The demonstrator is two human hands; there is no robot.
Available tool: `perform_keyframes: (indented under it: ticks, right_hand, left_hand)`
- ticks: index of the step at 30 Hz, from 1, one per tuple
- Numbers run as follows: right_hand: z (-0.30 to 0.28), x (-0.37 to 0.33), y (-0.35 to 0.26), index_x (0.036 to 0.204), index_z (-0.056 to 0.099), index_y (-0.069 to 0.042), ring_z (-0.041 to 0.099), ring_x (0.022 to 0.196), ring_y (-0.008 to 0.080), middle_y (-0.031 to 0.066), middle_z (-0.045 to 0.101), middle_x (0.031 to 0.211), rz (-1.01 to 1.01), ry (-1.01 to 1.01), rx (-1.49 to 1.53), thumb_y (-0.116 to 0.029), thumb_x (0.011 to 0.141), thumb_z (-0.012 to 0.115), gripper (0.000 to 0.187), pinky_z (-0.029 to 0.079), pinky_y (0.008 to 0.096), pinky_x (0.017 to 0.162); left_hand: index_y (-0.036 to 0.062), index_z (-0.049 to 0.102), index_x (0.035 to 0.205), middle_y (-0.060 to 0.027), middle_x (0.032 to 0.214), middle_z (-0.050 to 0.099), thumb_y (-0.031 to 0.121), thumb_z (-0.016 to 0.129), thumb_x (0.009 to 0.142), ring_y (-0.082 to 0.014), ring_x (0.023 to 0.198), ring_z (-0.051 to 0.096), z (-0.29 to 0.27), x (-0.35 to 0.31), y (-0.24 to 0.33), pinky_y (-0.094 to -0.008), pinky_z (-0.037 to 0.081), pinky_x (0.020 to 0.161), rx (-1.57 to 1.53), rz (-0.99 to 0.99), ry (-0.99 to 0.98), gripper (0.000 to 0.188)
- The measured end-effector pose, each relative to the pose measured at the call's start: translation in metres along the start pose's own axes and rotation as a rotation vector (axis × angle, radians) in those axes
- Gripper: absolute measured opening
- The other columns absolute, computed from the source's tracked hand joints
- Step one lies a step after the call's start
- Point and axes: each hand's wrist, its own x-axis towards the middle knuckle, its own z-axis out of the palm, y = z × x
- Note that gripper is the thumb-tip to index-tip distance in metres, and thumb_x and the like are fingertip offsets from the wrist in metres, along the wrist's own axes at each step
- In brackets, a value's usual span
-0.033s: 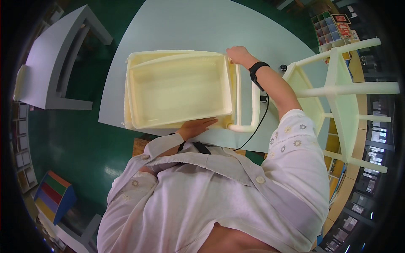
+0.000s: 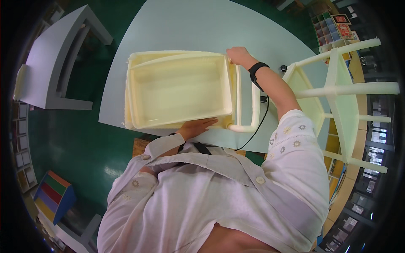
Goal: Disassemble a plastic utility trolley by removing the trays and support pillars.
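A cream plastic tray [image 2: 181, 90], deep and rectangular, lies slightly askew on a similar cream tray or shelf [image 2: 128, 92] whose rim shows behind and beside it. A cream U-shaped tube handle [image 2: 255, 105] extends from the right end. At the far right corner my right hand [image 2: 237, 55] is closed where the handle meets the shelf; its fingertips are partly hidden. My left hand [image 2: 197, 127] lies against the near side by the right corner, fingers stretched out, partly under the upper tray's rim.
Everything rests on a pale table [image 2: 190, 25] with a curved edge. To the right stands a cream plastic frame [image 2: 337, 90] with panels and tube legs. A black caster [image 2: 283, 67] and a thin black cable [image 2: 257, 128] lie nearby. A grey-white bench [image 2: 55, 55] is at left.
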Motion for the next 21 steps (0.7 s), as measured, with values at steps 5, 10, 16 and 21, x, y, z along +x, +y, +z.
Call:
perform_keyframes:
  ticks: [5, 10, 16, 21]
  right_hand:
    - [0.005, 0.004, -0.003, 0.082, 0.058, -0.009, 0.059, 0.078, 0.027, 0.009, 0.061, 0.081, -0.024, 0.025, 0.0, -0.017, 0.064, 0.064, 0.021, 0.049, 0.037, 0.063]
    - [0.007, 0.007, -0.001, 0.08, 0.06, -0.011, 0.06, 0.078, 0.0254, 0.0068, 0.062, 0.081, -0.039, 0.017, 0.009, -0.016, 0.062, 0.065, 0.019, 0.049, 0.0355, 0.062]
    - [0.0, 0.002, -0.003, 0.082, 0.059, -0.01, 0.059, 0.08, 0.0268, 0.0075, 0.062, 0.083, -0.036, 0.017, 0.023, -0.021, 0.061, 0.07, 0.026, 0.048, 0.0369, 0.065]
    - [-0.012, 0.001, 0.003, 0.086, 0.053, -0.007, 0.057, 0.081, 0.0298, 0.0122, 0.06, 0.083, -0.057, -0.08, 0.035, -0.023, 0.065, 0.065, 0.029, 0.047, 0.04, 0.066]
  left_hand:
    - [0.0207, 0.031, 0.13, 0.0061, 0.134, 0.031, 0.018, 0.05, 0.079, -0.0151, 0.119, 0.034, -0.003, -0.001, 0.0, -0.0299, 0.03, 0.098, -0.02, 0.024, 0.021, 0.054]
    - [0.0201, 0.031, 0.13, 0.0059, 0.134, 0.031, 0.02, 0.052, 0.078, -0.0145, 0.12, 0.034, -0.001, -0.001, -0.001, -0.0298, 0.03, 0.098, 0.038, 0.003, 0.005, 0.055]
    - [0.0195, 0.032, 0.129, 0.0054, 0.134, 0.03, 0.02, 0.053, 0.078, -0.0152, 0.12, 0.032, 0.001, -0.003, -0.002, -0.0301, 0.03, 0.099, -0.054, -0.027, -0.016, 0.055]
    - [0.0193, 0.034, 0.128, 0.0052, 0.134, 0.03, 0.02, 0.053, 0.079, -0.0166, 0.121, 0.031, 0.001, -0.005, -0.003, -0.0311, 0.028, 0.1, -0.105, -0.035, -0.035, 0.053]
